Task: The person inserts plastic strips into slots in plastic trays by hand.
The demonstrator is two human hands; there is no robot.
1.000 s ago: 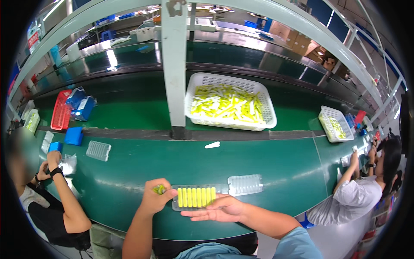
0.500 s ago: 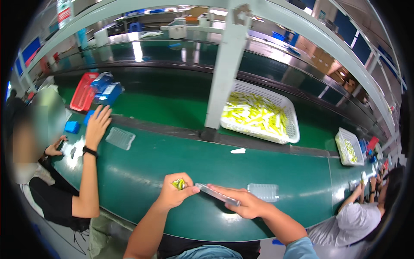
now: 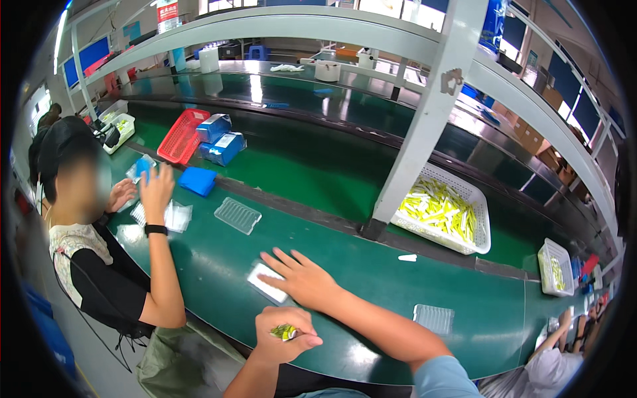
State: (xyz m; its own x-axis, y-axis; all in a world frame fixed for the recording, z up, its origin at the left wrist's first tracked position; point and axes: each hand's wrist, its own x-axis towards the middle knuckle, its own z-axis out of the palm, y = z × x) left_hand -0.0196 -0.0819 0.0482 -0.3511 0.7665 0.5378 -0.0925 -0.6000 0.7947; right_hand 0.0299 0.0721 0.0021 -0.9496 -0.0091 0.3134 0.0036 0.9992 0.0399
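Observation:
My left hand [image 3: 282, 337], near the table's front edge, is closed round a bunch of small yellow-green and white slim pieces [image 3: 284, 331]; only their ends show. Just beyond it my right hand [image 3: 304, 282] reaches left across the green table, fingers stretched and spread. Its fingers lie over a clear plastic tray [image 3: 255, 270] that has something white in it and rests on the table; the hand hides part of it. An empty-looking clear ribbed tray [image 3: 434, 320] lies to the right of my right forearm. Another clear tray [image 3: 237, 215] lies farther left.
A white basket [image 3: 483, 222] full of yellow-green and white pieces stands behind the post [image 3: 424, 126]. One loose white piece [image 3: 407, 257] lies near it. At left, a person [image 3: 156, 265] handles a blue packet beside a red basket [image 3: 182, 136] and blue boxes [image 3: 222, 147].
My right hand has moved left and laid the clear tray, which was tilted between my hands, flat on the table. My left hand keeps its bunch. The view has turned left.

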